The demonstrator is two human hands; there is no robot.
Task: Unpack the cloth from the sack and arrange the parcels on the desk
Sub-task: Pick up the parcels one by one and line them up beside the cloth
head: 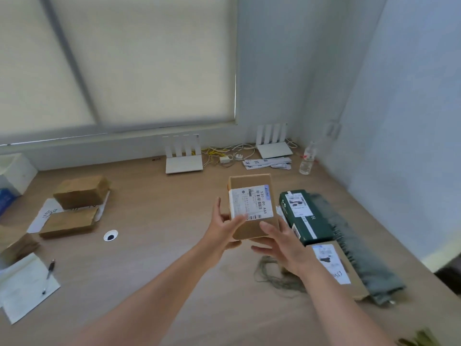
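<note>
A brown cardboard parcel (252, 196) with a white shipping label is held over the middle of the wooden desk (162, 258). My left hand (223, 227) grips its near left edge, thumb on the label. My right hand (282, 243) supports its near right corner, fingers spread. Right of it lies a dark green box (308, 216) with a label, and nearer to me a second brown parcel (336, 268). A grey-green fringed cloth (359, 250) lies along the right side under and beside those boxes. A loose coil of twine (277, 278) lies under my right wrist.
Two taped brown parcels (79, 191) (67, 222) sit on papers at the left. Two white routers (183, 156) (273, 143), cables, paper slips and a water bottle (308, 158) line the back wall. A pen (48, 273) on paper and a cable hole (110, 236) are at the near left.
</note>
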